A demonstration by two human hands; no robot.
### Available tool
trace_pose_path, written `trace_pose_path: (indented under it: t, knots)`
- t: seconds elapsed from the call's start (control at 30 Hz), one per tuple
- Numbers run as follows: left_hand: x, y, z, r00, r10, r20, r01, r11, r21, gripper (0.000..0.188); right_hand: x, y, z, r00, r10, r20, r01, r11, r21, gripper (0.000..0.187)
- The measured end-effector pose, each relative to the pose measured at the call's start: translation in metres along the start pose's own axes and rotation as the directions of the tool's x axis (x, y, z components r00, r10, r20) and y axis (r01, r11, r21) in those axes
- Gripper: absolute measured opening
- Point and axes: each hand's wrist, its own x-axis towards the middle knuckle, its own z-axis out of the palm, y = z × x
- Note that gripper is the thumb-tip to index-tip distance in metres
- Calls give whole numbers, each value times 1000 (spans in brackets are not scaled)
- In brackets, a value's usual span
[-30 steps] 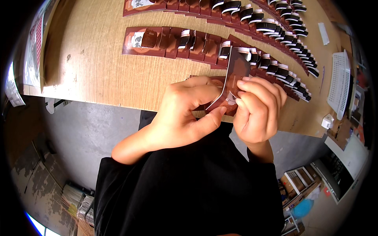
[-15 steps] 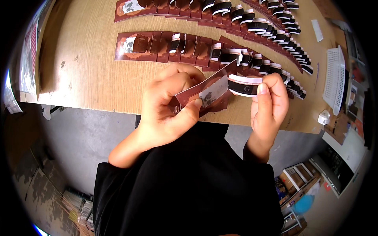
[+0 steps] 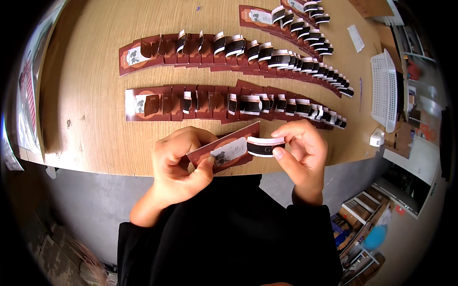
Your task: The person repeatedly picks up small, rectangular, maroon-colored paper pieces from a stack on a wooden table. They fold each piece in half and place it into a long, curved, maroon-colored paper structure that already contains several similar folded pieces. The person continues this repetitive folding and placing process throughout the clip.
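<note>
My left hand [image 3: 179, 164] grips a reddish-brown printed card [image 3: 231, 164] near the table's front edge, thumb on its white picture panel. The card is tilted, its right end higher. Between thumb and fingertips, my right hand [image 3: 303, 159] pinches the right end of a curved black-and-white paper strip [image 3: 260, 148]. The strip's left end overlaps the card's right part; I cannot tell whether it is attached. Just beyond my hands lies a row of overlapping brown cards [image 3: 167, 112], several with raised black-and-white strips. A second such row [image 3: 164, 58] runs behind it.
Further back lie more fanned cards [image 3: 252, 18]. On the wooden table [image 3: 90, 109], at the right, are a white slotted basket [image 3: 383, 90], a white paper piece [image 3: 356, 39], a thin pen-like stick [image 3: 360, 90] and a small white box-shaped device [image 3: 377, 138].
The view has shifted, so the rows and my hands appear lower. My right hand has brought the strip over the card's right part, and the card's face shows more fully.
</note>
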Motion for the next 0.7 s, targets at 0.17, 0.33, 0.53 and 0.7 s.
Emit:
trace_pose_path:
  t: [0.17, 0.33, 0.53, 0.7]
  knots:
    - [3, -5, -5, 1000, -9, 10, 9, 998, -61, 18, 7, -7, -5, 996, 45, 81, -35, 992, -119, 17]
    - [-1, -2, -15, 988, -156, 15, 154, 940, -304, 17, 15, -16, -5, 973, 198, 121, -185, 977, -107, 15]
    - [-5, -6, -30, 988, -140, 70, 156, 895, -418, 35, 20, -16, -1, 931, 333, 152, -347, 934, 80, 15]
    - [-11, -7, -52, 991, -101, 85, 131, 844, -520, 37, 27, -14, -1, 927, 329, 182, -354, 927, 125, 14]
